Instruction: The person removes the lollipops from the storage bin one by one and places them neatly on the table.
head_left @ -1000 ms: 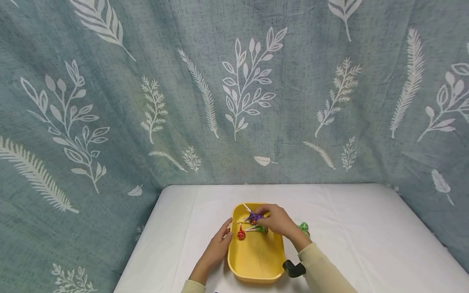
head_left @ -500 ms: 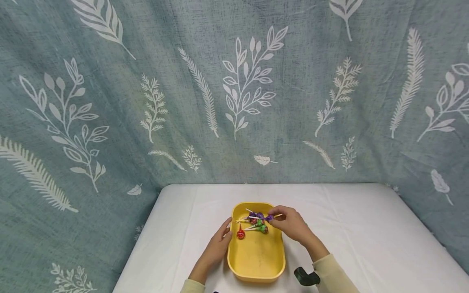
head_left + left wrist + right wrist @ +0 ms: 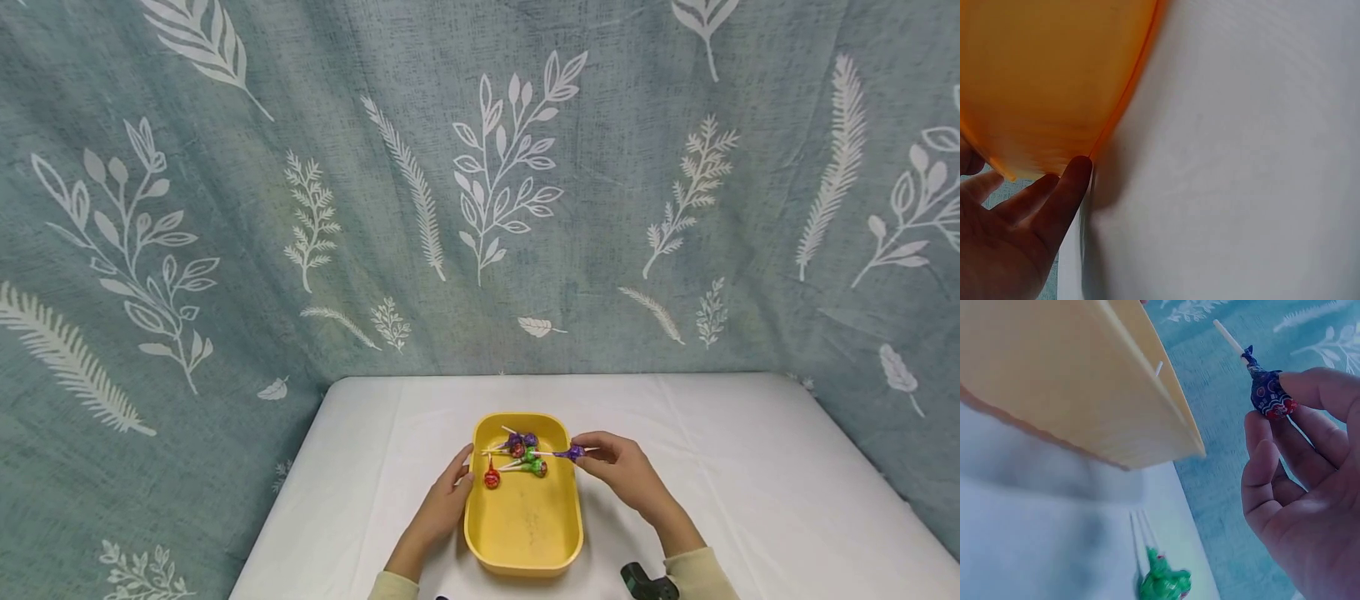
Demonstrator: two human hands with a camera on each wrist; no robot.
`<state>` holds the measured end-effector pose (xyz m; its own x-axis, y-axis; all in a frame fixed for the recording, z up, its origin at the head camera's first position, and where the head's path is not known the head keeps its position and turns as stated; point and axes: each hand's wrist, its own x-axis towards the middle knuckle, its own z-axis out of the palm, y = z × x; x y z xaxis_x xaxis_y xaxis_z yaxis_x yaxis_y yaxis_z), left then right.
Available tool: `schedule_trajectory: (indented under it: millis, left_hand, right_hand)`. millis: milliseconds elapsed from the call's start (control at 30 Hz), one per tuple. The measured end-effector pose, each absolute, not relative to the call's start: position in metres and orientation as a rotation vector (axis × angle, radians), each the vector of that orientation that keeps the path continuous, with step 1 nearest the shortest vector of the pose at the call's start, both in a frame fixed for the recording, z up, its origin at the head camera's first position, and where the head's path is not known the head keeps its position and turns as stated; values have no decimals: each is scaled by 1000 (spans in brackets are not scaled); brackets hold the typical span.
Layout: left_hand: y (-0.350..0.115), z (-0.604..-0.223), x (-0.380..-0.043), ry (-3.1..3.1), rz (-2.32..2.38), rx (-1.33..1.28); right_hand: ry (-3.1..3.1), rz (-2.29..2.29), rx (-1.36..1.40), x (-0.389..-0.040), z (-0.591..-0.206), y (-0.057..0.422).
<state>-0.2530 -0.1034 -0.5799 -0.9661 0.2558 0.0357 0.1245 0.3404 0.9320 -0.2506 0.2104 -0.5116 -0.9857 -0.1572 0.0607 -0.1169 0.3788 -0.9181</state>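
My right hand (image 3: pixel 630 473) pinches a purple-wrapped lollipop (image 3: pixel 1267 392) by its round head, just outside the right rim of a yellow tray (image 3: pixel 525 525). Its white stick points left over the tray. On the tray's left side rests my left hand (image 3: pixel 441 504), and in the left wrist view its fingers lie straight against the wall. Inside the tray, toward the far end, lie a red lollipop (image 3: pixel 492 479), a green lollipop (image 3: pixel 539 468) and a few more in purple, red and green wrappers. Green-wrapped lollipops (image 3: pixel 1165 581) lie on the table under my right hand.
A white cloth covers the table (image 3: pixel 750 500). Blue-green curtains (image 3: pixel 600 208) with white leaf prints stand behind it and at both sides. A dark wrist camera mount (image 3: pixel 647 583) shows at my right sleeve.
My right hand has moved right from over the tray to beyond its right rim, taking a purple lollipop with it. Other purple lollipops stay in the tray. My left hand stays on the tray's side.
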Motion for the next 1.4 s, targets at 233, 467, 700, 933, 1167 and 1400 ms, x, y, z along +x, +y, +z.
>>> schedule_trajectory:
  millis: [233, 467, 700, 933, 1167, 1400]
  left_hand:
    - [-103, -579, -252, 2481, 1698, 339]
    - [-103, -578, -252, 2483, 1691, 321]
    - [-103, -580, -252, 2490, 1685, 325]
    - [-103, -579, -252, 2486, 1681, 302]
    - [-103, -577, -252, 2480, 1691, 319]
    - [-103, -578, -251, 2476, 1703, 341]
  right_hand:
    - [2559, -1759, -184, -243, -520, 220]
    - [2563, -1794, -140, -236, -523, 228]
    - [2550, -1822, -42, -231, -530, 243]
    - [2600, -1766, 83, -226, -533, 258]
    - [2625, -1772, 153, -224, -542, 269]
    - [2630, -1760, 213, -221, -557, 277]
